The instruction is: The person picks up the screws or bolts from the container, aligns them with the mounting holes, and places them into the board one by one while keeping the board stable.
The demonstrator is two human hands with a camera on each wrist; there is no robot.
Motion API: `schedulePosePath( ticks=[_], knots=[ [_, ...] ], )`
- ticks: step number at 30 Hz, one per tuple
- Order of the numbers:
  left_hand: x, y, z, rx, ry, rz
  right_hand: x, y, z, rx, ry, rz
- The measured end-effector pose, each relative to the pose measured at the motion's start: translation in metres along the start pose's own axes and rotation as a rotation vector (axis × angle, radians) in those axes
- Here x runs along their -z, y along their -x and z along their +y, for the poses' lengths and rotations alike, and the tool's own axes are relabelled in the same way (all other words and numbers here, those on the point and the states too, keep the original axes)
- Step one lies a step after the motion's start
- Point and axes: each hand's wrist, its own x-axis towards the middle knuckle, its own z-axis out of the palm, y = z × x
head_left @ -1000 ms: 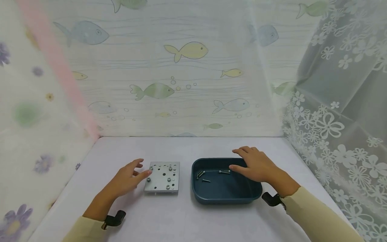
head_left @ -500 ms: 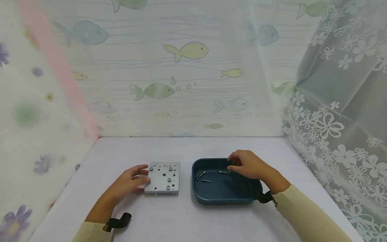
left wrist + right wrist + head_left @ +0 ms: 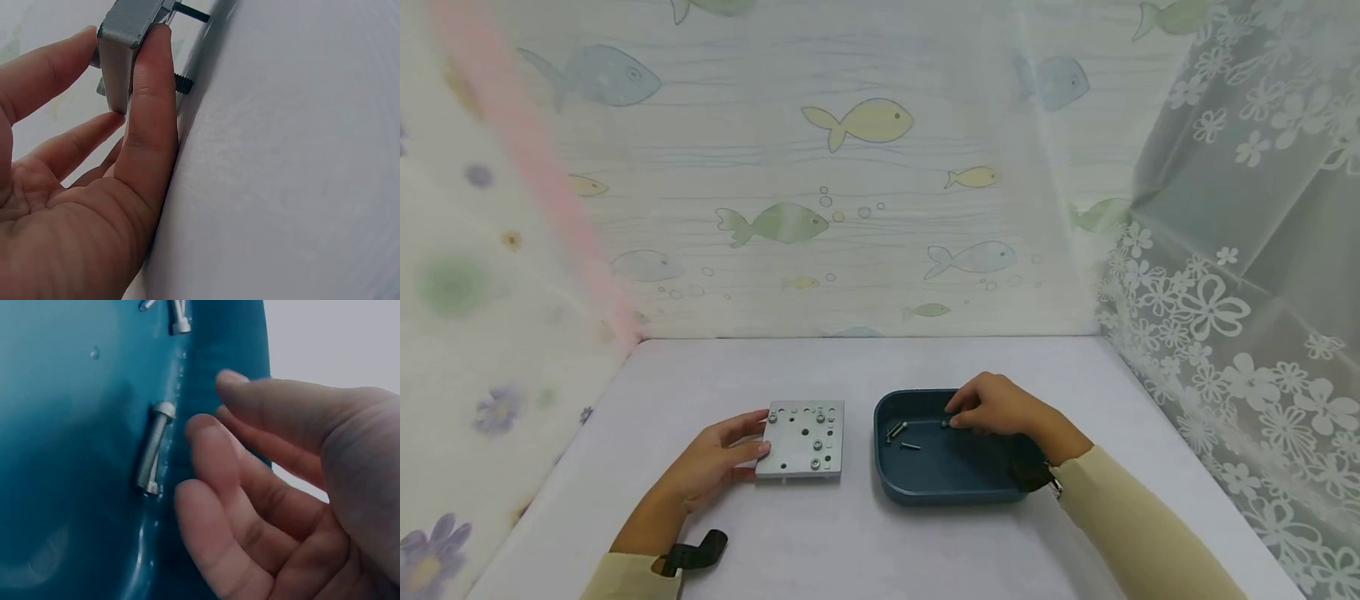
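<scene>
My left hand [image 3: 711,458] grips the left edge of a square silver metal plate [image 3: 793,450], thumb on top and a finger underneath. Holes and several socket-head screws mark the plate's top; a threaded screw end [image 3: 184,84] sticks out below it in the left wrist view. My right hand [image 3: 1000,407] hovers inside the dark blue tray [image 3: 951,500], fingers loosely bent and holding nothing. Just beside its fingertips, two socket-head screws [image 3: 156,447] lie side by side on the tray floor. In the head view, the hand mostly hides this pair.
More loose screws [image 3: 896,430] lie in the tray's left part, with a single screw [image 3: 910,446] in front of them. A white cloth covers the table [image 3: 865,550]. Behind it hangs a fish-print curtain [image 3: 865,250], with a lace curtain [image 3: 1210,308] at the right.
The left hand has come onto the plate's edge and taken hold of it. My right hand has moved left and down into the tray, its fingers bending. The head view has shifted slightly.
</scene>
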Motion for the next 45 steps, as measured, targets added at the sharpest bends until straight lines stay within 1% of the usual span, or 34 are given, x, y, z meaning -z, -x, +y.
schedulePosePath(
  ticks=[6, 12, 17, 23, 29, 33, 35, 38, 45],
  knots=[
    [0.002, 0.0, -0.003, -0.004, 0.029, -0.017, -0.004, -0.008, 0.001, -0.097, -0.034, 0.022],
    [0.004, 0.0, -0.006, -0.021, 0.041, -0.032, -0.008, -0.011, 0.002, -0.165, -0.061, 0.008],
    [0.004, -0.002, -0.007, -0.026, 0.044, -0.037, -0.011, -0.013, -0.003, -0.193, -0.049, -0.001],
    [0.002, -0.001, -0.006, -0.018, 0.044, -0.031, -0.016, -0.016, -0.007, -0.209, 0.005, 0.033],
    [0.001, 0.0, -0.005, -0.015, 0.045, -0.024, -0.021, -0.019, -0.009, -0.176, 0.081, 0.042],
    [0.001, 0.0, -0.004, -0.015, 0.041, -0.029, -0.022, -0.019, -0.01, -0.182, 0.1, 0.051],
    [0.001, 0.0, -0.005, -0.013, 0.041, -0.031, -0.022, -0.019, -0.01, -0.191, 0.096, 0.053],
    [0.001, 0.0, -0.005, -0.013, 0.045, -0.032, -0.021, -0.018, -0.01, -0.18, 0.079, 0.058],
    [0.0, 0.0, -0.005, -0.014, 0.047, -0.039, -0.015, -0.017, -0.012, -0.103, 0.005, 0.031]
  ],
)
